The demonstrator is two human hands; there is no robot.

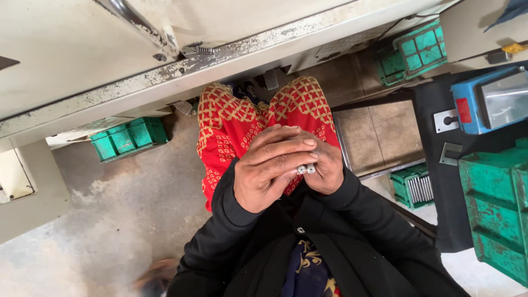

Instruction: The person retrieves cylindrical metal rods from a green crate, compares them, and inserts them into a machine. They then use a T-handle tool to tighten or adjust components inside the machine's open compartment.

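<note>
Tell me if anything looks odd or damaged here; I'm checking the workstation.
The machine's front edge has badly chipped, worn paint. Nothing looks spilled or askew. The left hand covers the right hand, which holds small metal pins. Green crates sit on the floor.

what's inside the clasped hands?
Two small silvery metal cylinders poke out, end-on, between the left hand and right hand. Their length, and anything else held, is covered by the fingers.

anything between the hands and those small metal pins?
Nothing visible. The small metal pins sit right in the grip: the right hand holds them, their ends poking out between its fingers, and the left hand lies cupped over it. Both hands are pressed together above the lap.
</note>
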